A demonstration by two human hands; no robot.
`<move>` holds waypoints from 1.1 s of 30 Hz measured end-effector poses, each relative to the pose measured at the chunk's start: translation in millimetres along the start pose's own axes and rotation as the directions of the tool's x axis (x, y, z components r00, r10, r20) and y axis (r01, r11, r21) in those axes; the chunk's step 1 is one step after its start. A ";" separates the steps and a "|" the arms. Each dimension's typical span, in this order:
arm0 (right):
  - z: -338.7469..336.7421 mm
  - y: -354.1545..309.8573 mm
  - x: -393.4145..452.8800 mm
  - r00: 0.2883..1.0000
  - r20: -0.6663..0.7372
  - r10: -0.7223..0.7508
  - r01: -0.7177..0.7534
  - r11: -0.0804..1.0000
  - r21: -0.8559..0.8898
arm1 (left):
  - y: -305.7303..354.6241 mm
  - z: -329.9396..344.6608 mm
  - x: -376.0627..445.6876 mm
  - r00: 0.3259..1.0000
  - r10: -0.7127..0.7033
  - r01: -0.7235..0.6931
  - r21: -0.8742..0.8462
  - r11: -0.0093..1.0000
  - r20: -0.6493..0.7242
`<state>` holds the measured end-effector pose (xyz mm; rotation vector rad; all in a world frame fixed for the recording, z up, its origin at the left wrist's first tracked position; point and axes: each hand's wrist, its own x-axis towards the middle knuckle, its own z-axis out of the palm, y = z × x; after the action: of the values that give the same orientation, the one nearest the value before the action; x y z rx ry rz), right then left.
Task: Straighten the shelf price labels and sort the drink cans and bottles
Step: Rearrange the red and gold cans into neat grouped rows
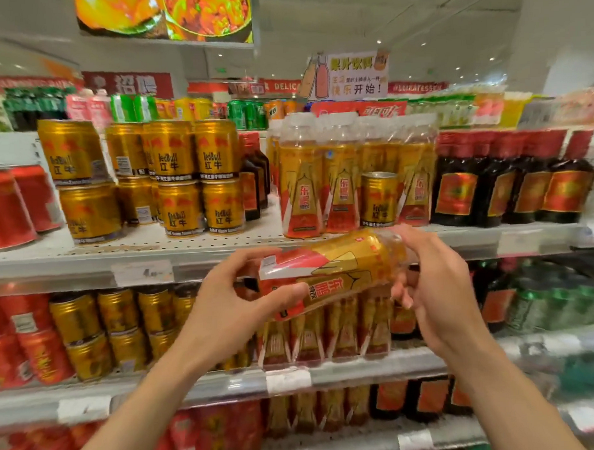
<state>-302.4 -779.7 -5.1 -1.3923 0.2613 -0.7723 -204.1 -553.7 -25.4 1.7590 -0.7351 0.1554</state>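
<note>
Now you are gripping the gold-and-red plastic drink bottle sideways in front of the white metal shelf: your left hand is curling round its base, your right hand its neck. You should be turning it upright, label forward, beside the matching shrink-wrapped bottles just beyond.

A supermarket aisle with white metal shelving running across the view in several tiers, its perforated boards stretching from left to right. Above the shelving hangs a lit food picture panel and, further right, a paper sign with drawn bottles and yellow Chinese lettering, with red banners along the far wall behind. The white ceiling is dotted with small recessed lights, and a broad white pillar rises at the right edge.
</note>
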 end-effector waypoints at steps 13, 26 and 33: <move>-51.0 -20.1 73.9 0.996 0.059 -0.060 0.062 0.998 -0.024 | 25.1 63.9 46.6 1.000 0.022 -0.023 0.108 0.994 0.005; -45.7 -67.5 120.0 0.949 0.224 -0.220 0.269 0.938 -0.220 | 25.7 77.2 78.2 0.983 0.009 -0.036 0.147 0.988 0.181; -44.6 -88.6 142.5 0.895 0.346 -0.283 0.382 0.885 -0.265 | 53.9 101.1 79.3 0.979 -0.043 -0.005 0.237 0.971 0.197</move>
<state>-253.7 -902.1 108.0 -1.8812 -0.1027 -0.8115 -197.2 -684.3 22.7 2.0299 -0.8742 0.0535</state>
